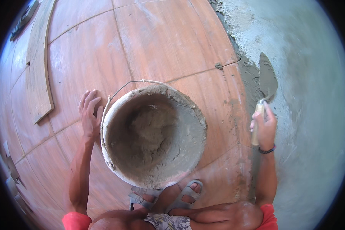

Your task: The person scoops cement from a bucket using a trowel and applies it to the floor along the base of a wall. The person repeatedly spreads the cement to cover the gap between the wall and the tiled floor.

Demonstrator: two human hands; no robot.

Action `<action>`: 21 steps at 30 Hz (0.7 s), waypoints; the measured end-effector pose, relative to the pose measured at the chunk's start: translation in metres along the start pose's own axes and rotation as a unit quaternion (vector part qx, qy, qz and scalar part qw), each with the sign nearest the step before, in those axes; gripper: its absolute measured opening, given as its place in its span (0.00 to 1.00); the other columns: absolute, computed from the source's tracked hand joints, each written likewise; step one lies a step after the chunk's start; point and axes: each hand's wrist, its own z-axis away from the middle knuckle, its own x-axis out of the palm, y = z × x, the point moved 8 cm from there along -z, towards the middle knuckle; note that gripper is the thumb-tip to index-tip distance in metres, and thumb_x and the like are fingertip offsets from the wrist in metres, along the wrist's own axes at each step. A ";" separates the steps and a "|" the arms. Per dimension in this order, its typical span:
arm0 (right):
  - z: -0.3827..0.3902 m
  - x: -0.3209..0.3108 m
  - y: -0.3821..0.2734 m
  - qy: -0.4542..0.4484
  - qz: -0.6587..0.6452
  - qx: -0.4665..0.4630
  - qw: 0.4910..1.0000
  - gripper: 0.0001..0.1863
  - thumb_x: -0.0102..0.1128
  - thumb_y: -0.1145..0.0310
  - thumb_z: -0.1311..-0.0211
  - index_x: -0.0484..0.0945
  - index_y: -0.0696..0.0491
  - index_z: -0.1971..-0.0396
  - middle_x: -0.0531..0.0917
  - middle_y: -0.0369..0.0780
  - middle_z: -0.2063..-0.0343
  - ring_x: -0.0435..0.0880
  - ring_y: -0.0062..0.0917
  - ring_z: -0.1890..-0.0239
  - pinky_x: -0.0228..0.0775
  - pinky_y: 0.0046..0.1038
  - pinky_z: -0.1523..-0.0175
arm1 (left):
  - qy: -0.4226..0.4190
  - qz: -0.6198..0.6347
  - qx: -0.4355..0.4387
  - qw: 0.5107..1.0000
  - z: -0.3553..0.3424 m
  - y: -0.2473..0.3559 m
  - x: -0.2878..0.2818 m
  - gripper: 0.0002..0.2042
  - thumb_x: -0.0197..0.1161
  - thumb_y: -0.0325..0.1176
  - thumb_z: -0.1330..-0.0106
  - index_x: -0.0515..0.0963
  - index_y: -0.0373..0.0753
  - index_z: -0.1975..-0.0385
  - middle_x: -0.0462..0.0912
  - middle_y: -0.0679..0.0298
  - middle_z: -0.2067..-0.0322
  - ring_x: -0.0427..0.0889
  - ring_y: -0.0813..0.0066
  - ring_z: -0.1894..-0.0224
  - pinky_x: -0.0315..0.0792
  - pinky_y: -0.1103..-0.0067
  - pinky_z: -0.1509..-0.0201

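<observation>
Right of bucket (191,132): my right grip (266,129), clamped on trowel (267,76), seemingly spreading mortar (250,81); next probably needs smoothing. Left: left grip (89,118), apart.

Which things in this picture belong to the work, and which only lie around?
In use:
Grey pointed metal trowel, in the right hand
Round, whitish, mortar-smeared bucket
Grey mortar

Apparently lying about:
Long brown wooden board
Dark object, upper left, unclear
</observation>
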 end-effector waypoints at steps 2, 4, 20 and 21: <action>0.012 0.016 0.020 0.023 0.004 -0.020 1.000 0.28 0.55 0.73 0.38 0.66 0.65 0.37 0.81 0.42 0.70 0.79 0.18 0.78 0.74 0.22 0.76 | 0.003 0.005 0.006 1.000 -0.001 0.000 0.001 0.12 0.62 0.30 0.38 0.79 0.36 0.56 0.75 0.56 0.39 0.63 0.52 0.31 0.56 0.62 0.28; 0.016 0.048 0.044 -0.031 0.125 -0.001 0.992 0.28 0.56 0.72 0.39 0.68 0.63 0.38 0.84 0.49 0.65 0.85 0.26 0.70 0.78 0.30 0.67 | 0.008 -0.001 0.013 1.000 0.000 -0.003 0.004 0.12 0.63 0.34 0.37 0.80 0.37 0.56 0.76 0.55 0.40 0.64 0.52 0.32 0.56 0.62 0.29; -0.058 0.146 0.110 -0.046 0.122 0.014 0.991 0.29 0.57 0.65 0.39 0.68 0.61 0.39 0.82 0.57 0.58 0.82 0.49 0.59 0.73 0.44 0.52 | 0.021 -0.023 0.019 0.999 0.000 0.005 0.005 0.14 0.57 0.35 0.36 0.78 0.34 0.56 0.75 0.54 0.41 0.65 0.50 0.33 0.57 0.61 0.30; -0.058 0.144 0.108 -0.042 0.135 0.013 0.990 0.28 0.57 0.65 0.39 0.68 0.60 0.40 0.82 0.58 0.57 0.81 0.52 0.55 0.73 0.45 0.50 | 0.020 -0.020 0.015 0.999 0.000 0.004 0.003 0.14 0.58 0.36 0.36 0.78 0.34 0.56 0.75 0.54 0.41 0.65 0.50 0.33 0.57 0.61 0.30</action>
